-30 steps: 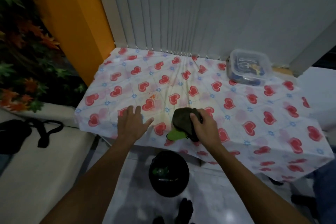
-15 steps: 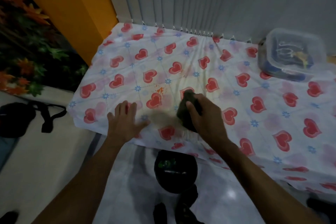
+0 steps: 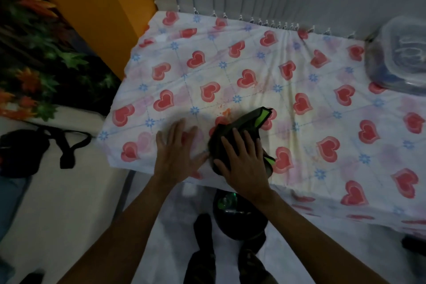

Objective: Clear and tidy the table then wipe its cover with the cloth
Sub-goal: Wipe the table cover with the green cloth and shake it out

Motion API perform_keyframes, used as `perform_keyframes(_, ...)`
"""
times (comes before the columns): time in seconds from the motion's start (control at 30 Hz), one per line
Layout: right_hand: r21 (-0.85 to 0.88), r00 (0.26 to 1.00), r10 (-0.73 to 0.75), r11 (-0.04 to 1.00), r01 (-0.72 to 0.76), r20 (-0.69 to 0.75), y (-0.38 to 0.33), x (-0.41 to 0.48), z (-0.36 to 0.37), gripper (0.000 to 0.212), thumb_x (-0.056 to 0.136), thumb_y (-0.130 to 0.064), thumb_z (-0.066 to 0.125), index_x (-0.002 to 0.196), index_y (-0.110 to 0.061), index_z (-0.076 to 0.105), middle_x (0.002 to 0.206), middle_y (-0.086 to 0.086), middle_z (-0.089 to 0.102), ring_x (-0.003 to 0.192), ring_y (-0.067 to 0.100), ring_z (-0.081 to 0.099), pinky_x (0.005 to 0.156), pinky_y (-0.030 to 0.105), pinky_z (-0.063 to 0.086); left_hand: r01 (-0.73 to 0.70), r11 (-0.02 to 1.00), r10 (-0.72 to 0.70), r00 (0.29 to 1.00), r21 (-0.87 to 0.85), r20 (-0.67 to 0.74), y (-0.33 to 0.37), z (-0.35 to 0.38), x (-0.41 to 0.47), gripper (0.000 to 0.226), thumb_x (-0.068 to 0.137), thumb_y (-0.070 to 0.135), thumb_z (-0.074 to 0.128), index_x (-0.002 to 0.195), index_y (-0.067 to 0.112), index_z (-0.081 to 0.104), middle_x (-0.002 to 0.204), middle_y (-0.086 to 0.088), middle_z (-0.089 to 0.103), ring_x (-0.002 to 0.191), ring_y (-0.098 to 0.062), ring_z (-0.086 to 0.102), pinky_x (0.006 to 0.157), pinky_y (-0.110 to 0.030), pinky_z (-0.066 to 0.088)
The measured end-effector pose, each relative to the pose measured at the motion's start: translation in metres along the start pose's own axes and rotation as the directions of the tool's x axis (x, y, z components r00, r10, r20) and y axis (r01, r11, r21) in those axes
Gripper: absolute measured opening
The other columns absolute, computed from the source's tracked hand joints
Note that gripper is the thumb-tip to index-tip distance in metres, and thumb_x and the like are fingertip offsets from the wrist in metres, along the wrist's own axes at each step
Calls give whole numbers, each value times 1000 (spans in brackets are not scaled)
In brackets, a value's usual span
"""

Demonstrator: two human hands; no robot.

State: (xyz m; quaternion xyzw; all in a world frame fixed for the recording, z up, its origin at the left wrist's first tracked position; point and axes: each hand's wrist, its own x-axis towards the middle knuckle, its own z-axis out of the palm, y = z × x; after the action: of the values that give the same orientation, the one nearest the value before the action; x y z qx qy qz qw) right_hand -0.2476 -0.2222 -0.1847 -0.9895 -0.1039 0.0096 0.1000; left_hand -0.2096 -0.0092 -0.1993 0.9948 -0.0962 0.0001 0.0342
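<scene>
A white table cover (image 3: 265, 64) printed with red hearts and blue flowers lies over the table. My right hand (image 3: 242, 163) presses a dark cloth (image 3: 246, 122) with bright green trim onto the cover near the front edge. An orange stain (image 3: 224, 113) shows just left of the cloth's far end. My left hand (image 3: 177, 152) lies flat on the cover beside the cloth, fingers spread, holding nothing.
A clear lidded plastic box (image 3: 401, 53) with dark contents stands at the back right corner. A black bin (image 3: 239, 217) sits on the floor under the front edge, between my feet. A black bag (image 3: 23, 152) lies on the bench at left. Blinds hang behind the table.
My right hand has slid the cloth to the left, close to the orange stain, and the green trim now shows at its far end. My left hand stays flat on the cover.
</scene>
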Motion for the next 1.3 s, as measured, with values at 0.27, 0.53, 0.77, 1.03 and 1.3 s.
perform_keyframes(0.27,-42,1000,4,999,-3,16,-4,12,12,61,98,-64,41,149,-31,46,164,12,27,149,41,24,116,64,18,-178,983,171,976,-42,-132,-15,16,0,73,95,66,43,149,18,46,160,-10,36,149,-28,31,117,-61,21)
perform_keyframes(0.53,-55,1000,-22,998,22,-16,-2,15,16,58,100,-58,44,147,-25,49,162,15,30,147,43,27,116,60,25,-153,986,142,980,-67,-141,-18,17,7,63,96,63,43,146,25,51,160,-2,37,148,-26,34,114,-60,25)
perform_keyframes(0.77,-3,961,-238,971,240,-141,-3,28,25,50,99,-48,54,142,-22,57,155,14,43,144,44,35,113,58,31,-157,986,146,975,-55,-165,-19,17,8,62,94,62,45,143,24,54,158,-2,40,145,-26,38,113,-59,25)
perform_keyframes(1.03,-80,998,-48,996,45,-44,64,146,9,52,103,-52,35,152,-36,38,161,3,35,149,28,28,117,55,24,-148,988,136,973,-54,-185,-19,18,11,74,88,69,50,146,23,52,158,-4,40,145,-29,38,114,-61,23)
perform_keyframes(1.3,-41,990,116,992,-120,-83,74,97,11,52,104,-46,35,155,-35,32,165,3,26,153,28,19,121,50,19,-112,993,106,986,-38,-132,-18,17,12,79,84,74,52,144,23,53,157,-5,40,144,-30,38,116,-60,21)
